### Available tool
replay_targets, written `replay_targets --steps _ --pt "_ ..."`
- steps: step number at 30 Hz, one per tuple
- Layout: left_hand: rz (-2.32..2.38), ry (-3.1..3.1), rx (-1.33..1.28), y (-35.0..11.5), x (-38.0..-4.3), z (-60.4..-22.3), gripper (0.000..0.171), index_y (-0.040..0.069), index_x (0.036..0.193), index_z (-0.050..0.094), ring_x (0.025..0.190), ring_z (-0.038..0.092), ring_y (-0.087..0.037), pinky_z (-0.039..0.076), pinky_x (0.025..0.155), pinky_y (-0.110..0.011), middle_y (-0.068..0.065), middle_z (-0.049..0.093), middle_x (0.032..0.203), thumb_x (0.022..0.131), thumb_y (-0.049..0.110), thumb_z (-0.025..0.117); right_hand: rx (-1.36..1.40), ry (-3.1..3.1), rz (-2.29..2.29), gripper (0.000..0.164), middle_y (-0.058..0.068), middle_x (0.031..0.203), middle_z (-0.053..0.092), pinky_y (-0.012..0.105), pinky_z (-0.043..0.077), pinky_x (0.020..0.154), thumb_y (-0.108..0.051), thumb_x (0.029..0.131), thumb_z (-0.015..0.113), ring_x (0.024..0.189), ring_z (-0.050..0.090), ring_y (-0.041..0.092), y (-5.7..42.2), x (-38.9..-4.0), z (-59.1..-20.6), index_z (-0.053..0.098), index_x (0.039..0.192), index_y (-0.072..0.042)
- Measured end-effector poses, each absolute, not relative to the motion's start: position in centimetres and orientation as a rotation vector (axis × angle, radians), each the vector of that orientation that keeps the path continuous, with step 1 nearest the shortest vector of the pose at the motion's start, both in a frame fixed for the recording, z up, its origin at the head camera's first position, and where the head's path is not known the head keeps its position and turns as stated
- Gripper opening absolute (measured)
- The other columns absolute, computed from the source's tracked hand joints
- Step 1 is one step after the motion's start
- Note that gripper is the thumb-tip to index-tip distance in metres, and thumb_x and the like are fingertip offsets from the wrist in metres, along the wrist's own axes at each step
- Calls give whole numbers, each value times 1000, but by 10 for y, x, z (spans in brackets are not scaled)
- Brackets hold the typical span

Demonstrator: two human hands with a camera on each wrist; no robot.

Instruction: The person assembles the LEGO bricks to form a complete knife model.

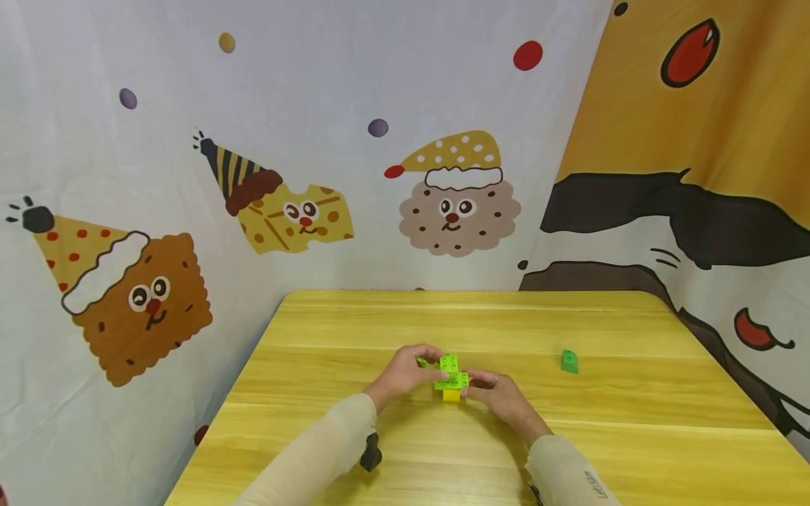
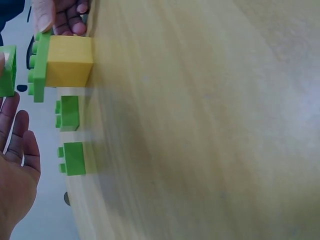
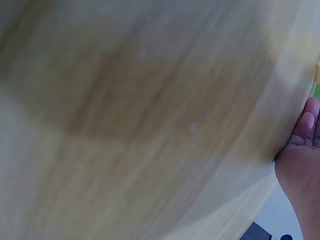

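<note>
My left hand (image 1: 405, 372) pinches a light green toy building brick (image 1: 448, 362) between thumb and fingers. In the left wrist view this green brick (image 2: 7, 72) is a short way off the studded side of a flat green plate (image 2: 41, 67), partly cut off by the frame edge. The plate is joined to a yellow block (image 2: 70, 61), which stands on the table. My right hand (image 1: 503, 399) holds the plate's right end, thumb at its edge and fingers curled beside the yellow block. In the right wrist view only part of the right hand (image 3: 302, 160) shows.
Two small green bricks, one nearer (image 2: 74, 159) and one beside the block (image 2: 69, 113), stand on the table by the left hand. A darker green sloped brick (image 1: 569, 361) lies to the right. The wooden table (image 1: 354, 320) meets a printed cloth (image 1: 329, 84) behind.
</note>
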State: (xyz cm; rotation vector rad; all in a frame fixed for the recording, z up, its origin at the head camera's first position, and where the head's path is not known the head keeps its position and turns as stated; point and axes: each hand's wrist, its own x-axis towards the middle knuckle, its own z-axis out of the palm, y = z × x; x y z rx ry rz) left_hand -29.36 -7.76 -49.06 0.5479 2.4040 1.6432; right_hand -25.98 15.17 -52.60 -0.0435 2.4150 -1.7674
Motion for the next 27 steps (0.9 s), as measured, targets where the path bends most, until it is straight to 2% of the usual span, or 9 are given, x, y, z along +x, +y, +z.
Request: replay_targets --steps 3,6,14,27 --pt "1620 2420 549 -77 -293 -494 27 17 109 72 94 56 -21 49 75 -33 -8 65 109 84 25 82 -48 2401 -1768 43 4 109 68 43 49 91 -23 84 81 104 60 22 152 -261 -528 70 123 -8" --pt "1586 2446 538 -76 -292 -495 27 19 108 72 92 55 -18 48 73 -32 -3 64 107 84 26 82 -44 2385 -1770 44 3 110 68 43 48 92 -25 84 81 105 60 22 152 -262 -529 71 124 -9" --pt "1578 2410 524 -76 -293 -499 31 19 110 72 84 53 -19 49 66 -31 -4 61 107 83 28 83 -27 2384 -1762 44 3 110 68 44 48 92 -27 84 81 106 60 22 153 -261 -529 70 124 -11" --pt "1533 2443 560 -74 -291 -502 30 18 111 72 93 56 -18 50 74 -31 5 62 102 84 26 82 -48 2396 -1765 44 4 113 68 44 49 92 -27 84 81 107 59 23 152 -261 -529 71 122 -10"
